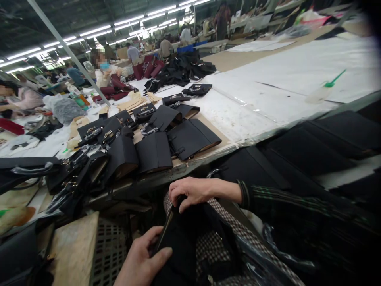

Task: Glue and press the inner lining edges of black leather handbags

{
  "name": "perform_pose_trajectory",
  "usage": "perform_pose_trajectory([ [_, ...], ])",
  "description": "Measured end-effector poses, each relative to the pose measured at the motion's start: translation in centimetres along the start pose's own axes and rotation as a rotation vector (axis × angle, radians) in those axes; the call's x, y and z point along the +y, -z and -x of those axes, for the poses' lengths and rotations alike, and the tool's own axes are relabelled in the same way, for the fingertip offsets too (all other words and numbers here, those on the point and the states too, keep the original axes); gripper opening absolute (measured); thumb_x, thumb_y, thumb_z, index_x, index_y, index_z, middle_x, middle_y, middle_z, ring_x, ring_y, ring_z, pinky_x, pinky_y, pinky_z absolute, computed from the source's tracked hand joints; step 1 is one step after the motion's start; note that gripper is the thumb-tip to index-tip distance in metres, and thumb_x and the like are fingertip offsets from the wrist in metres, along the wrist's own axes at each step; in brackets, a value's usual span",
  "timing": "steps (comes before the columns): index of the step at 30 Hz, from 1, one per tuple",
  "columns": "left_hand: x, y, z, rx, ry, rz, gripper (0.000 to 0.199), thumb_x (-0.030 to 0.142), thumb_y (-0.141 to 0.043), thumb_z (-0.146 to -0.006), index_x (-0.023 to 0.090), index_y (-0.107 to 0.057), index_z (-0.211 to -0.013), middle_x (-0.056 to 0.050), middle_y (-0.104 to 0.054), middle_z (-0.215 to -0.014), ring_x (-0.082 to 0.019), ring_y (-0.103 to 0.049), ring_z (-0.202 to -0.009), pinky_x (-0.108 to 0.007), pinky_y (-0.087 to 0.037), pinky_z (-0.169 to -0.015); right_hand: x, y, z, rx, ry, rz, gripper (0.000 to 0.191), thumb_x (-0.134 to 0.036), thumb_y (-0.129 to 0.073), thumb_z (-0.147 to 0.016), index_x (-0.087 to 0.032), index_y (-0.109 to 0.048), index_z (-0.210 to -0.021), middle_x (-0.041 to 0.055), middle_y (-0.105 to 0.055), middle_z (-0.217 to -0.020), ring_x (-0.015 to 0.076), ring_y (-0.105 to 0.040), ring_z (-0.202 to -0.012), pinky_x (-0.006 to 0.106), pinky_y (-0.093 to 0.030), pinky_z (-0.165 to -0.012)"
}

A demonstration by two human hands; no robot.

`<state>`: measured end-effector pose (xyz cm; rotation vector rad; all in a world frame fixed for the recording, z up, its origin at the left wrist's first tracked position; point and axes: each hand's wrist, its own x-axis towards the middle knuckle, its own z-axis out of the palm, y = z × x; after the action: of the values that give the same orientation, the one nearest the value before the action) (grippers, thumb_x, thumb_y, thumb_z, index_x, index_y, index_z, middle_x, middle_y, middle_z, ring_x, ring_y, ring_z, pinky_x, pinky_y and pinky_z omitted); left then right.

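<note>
A black handbag (178,242) lies low in front of me, over checked cloth (212,246). My left hand (145,254) pinches its near left edge between thumb and fingers. Farther along the same edge, my right hand (193,194) is closed with its fingers curled over the rim. A thin, pale gold line runs along the edge between the two hands; whether it is a zip I cannot tell. The hands hide parts of the rim. Handles in clear plastic (253,258) lie to the right of the bag.
Several black handbags (153,153) crowd the worktable (256,137) ahead. More black bags (253,167) rest below its edge at the right. A plastic crate (110,246) and a worn board (74,246) stand at the left. Co-workers (107,73) are across the table.
</note>
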<state>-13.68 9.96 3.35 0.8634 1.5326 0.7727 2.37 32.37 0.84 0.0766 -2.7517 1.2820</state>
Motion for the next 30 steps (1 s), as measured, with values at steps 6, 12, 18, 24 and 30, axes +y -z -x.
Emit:
perform_pose_trajectory([
  [6,-1.2,0.3,1.0,0.262,0.048,-0.146,0.041,0.052,-0.068,-0.078,0.019,-0.069,-0.103,-0.003,-0.074,-0.096,-0.022,-0.066,-0.091,-0.025,-0.049,-0.08,1.4,-0.9,0.0,0.004,-0.175,-0.195,0.023,-0.037,-0.072,-0.083,-0.015,-0.068,-0.082,-0.0006,-0.066,-0.084,0.0129,-0.06,-0.078,0.021,-0.042,-0.072],
  [12,-3.2,-0.6,2.4,0.503,-0.003,-0.135,0.037,0.053,-0.068,-0.077,0.021,-0.071,-0.094,-0.003,-0.071,-0.099,-0.022,-0.063,-0.097,-0.024,-0.045,-0.087,0.5,-1.4,0.3,0.081,-0.209,-0.158,0.016,-0.028,-0.068,-0.085,-0.015,-0.065,-0.078,0.0011,-0.071,-0.092,0.013,-0.062,-0.081,0.022,-0.041,-0.076],
  [18,-4.0,-1.5,2.9,0.582,-0.102,-0.111,0.029,0.048,-0.07,-0.078,0.02,-0.07,-0.086,-0.001,-0.062,-0.091,-0.015,-0.058,-0.083,-0.02,-0.042,-0.077,0.3,-1.7,-0.5,0.037,-0.193,-0.015,0.013,-0.025,-0.068,-0.083,-0.016,-0.061,-0.076,-0.0004,-0.069,-0.084,0.0119,-0.058,-0.073,0.022,-0.037,-0.069],
  [24,-4.2,-1.2,2.6,0.524,-0.064,-0.016,0.027,0.047,-0.072,-0.077,0.02,-0.07,-0.081,0.0,-0.062,-0.089,-0.016,-0.056,-0.086,-0.021,-0.04,-0.079,0.2,-2.1,-0.3,0.078,-0.252,0.063,0.015,-0.028,-0.068,-0.081,-0.017,-0.062,-0.073,-0.0032,-0.058,-0.068,0.0106,-0.049,-0.063,0.023,-0.032,-0.063],
  [30,-4.1,-0.6,2.0,0.418,0.051,0.017,0.034,0.052,-0.07,-0.076,0.018,-0.067,-0.08,0.001,-0.056,-0.077,-0.014,-0.048,-0.071,-0.022,-0.037,-0.063,-0.4,-2.3,-0.2,0.092,-0.323,0.087,0.014,-0.027,-0.067,-0.079,-0.017,-0.061,-0.072,-0.0039,-0.057,-0.066,0.0101,-0.047,-0.062,0.023,-0.029,-0.06],
])
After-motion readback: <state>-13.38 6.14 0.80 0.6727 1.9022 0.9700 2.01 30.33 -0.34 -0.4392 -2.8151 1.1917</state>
